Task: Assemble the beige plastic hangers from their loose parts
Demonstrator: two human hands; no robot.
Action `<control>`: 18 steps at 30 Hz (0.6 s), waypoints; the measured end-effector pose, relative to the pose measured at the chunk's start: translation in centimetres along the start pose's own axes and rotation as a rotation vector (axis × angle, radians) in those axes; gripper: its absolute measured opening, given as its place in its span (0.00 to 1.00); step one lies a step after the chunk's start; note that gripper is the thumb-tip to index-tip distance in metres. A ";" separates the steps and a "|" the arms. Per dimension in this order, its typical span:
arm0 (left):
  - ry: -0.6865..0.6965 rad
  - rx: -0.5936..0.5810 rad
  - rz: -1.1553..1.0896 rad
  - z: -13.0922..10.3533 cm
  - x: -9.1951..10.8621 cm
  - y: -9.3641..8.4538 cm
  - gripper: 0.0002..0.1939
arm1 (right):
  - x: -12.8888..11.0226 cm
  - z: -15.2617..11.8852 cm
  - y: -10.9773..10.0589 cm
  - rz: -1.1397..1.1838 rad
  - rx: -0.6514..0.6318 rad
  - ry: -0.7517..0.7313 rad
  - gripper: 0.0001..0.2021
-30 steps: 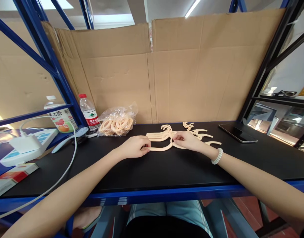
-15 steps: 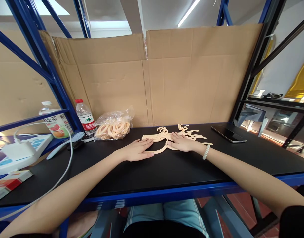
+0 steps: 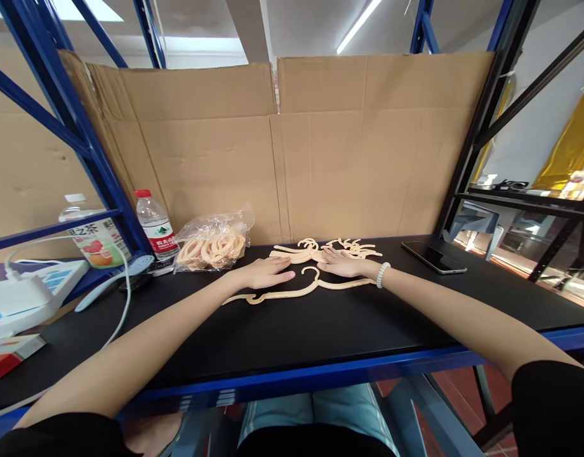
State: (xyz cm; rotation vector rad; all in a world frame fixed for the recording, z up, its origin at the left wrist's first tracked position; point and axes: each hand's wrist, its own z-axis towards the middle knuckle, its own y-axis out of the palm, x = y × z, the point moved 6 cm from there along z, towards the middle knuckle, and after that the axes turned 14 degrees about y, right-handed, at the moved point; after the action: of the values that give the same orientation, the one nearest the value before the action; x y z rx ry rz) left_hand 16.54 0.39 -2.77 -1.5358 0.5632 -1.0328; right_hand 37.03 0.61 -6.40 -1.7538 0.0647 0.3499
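Note:
A beige clothes hanger lies flat on the black tabletop, its hook toward the back. Behind it is a stack of matching hangers. My left hand rests with fingers stretched out, its fingertips at the left part of the stack. Fingers spread, my right hand lies flat over the stack's right part and covers some of it. More beige hangers fan out just beyond my right hand. Neither hand is closed around anything.
A clear plastic bag of beige rings stands at the back left beside a red-capped water bottle. A phone lies at the right. A light blue brush and a white cable are on the left. Cardboard walls the back.
Both hands have moved slightly away from me, and the stack has shifted back with them. The front hanger now lies apart from the stack, with its hook and both arms showing.

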 end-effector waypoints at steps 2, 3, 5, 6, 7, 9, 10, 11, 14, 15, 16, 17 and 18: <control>-0.001 0.021 -0.016 -0.1 0.0 0.0 0.32 | 0.4 0.1 -1.1 -0.008 0.063 -0.048 0.33; 0.005 0.028 -0.019 -0.1 0.0 0.0 0.32 | 0.9 0.2 -2.1 -0.023 0.114 -0.060 0.29; 0.043 0.055 -0.019 -0.2 0.1 0.0 0.31 | 2.6 0.8 -4.5 -0.071 0.223 -0.025 0.23; 0.068 0.076 -0.015 -0.2 0.2 -0.1 0.30 | 3.7 1.3 -5.7 -0.086 0.250 0.012 0.22; 0.087 0.096 -0.011 -0.2 0.2 -0.1 0.29 | 5.0 1.8 -6.7 -0.103 0.268 0.059 0.22; 0.093 0.124 -0.005 -0.3 0.0 -0.2 0.28 | 7.5 2.9 -8.0 -0.151 0.250 0.149 0.19; 0.083 0.124 -0.006 -0.3 -0.2 -0.1 0.28 | 8.5 3.6 -8.3 -0.173 0.225 0.180 0.17; 0.071 0.115 -0.007 -0.2 -0.4 -0.1 0.28 | 9.3 4.2 -8.3 -0.192 0.203 0.200 0.16; 0.059 0.085 -0.007 -0.2 -0.8 0.0 0.29 | 10.3 5.8 -7.8 -0.215 0.162 0.205 0.21; 0.060 0.077 -0.003 -0.2 -0.8 -0.1 0.30 | 10.2 6.3 -7.5 -0.213 0.157 0.196 0.23; 0.057 0.070 0.001 -0.2 -0.7 -0.1 0.30 | 10.0 6.7 -7.4 -0.208 0.152 0.185 0.25; 0.052 0.061 0.006 -0.2 -0.7 -0.1 0.30 | 9.8 7.1 -7.2 -0.203 0.146 0.175 0.25; 0.046 0.050 0.011 -0.3 -0.7 -0.1 0.30 | 9.5 7.5 -7.2 -0.198 0.137 0.168 0.26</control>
State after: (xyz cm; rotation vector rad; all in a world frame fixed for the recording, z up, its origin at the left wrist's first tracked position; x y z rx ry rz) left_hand 15.92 0.85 -2.91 -1.4672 0.5733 -1.0680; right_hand 46.28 10.78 -3.42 -1.6341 0.0344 0.0525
